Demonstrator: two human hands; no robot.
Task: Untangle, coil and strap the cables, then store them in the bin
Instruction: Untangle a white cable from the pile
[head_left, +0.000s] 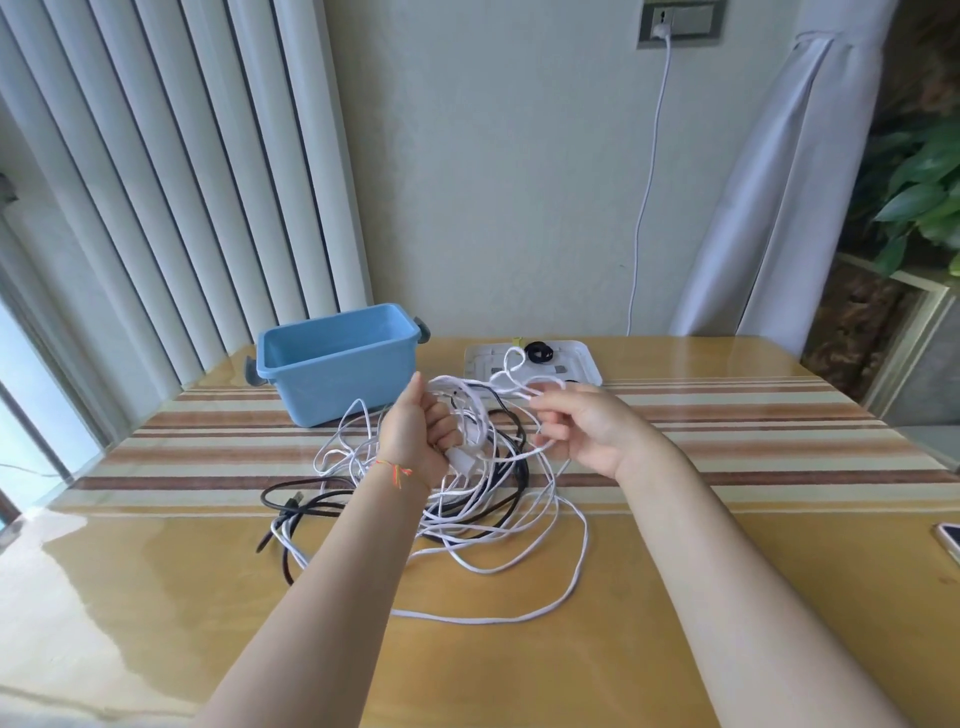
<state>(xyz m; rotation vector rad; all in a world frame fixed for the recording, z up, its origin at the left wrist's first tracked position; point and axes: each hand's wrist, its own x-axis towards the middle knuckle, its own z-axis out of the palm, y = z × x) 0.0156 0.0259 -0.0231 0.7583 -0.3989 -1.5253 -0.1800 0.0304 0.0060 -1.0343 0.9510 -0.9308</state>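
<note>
Bin: rectangular blue plastic bin (340, 364) is standing upright, holding nothing visible.
Left hand (421, 436): gripping tangled white cables (483, 499).
Right hand (587, 431): pinching a cable loop.

My left hand (418, 441) grips tangled thin white cables (498, 525); my right hand (582, 428) pinches one loop above the glossy wooden desk (675, 597).

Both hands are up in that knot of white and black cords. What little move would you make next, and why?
Probably draw the right hand away to the right, pulling its pinched loop of thin white cable free. The left hand already grips a white bundle near its plug, while the black cable remains tangled through the white loops on the striped wooden table, and the blue plastic bin holds nothing visible.
</note>
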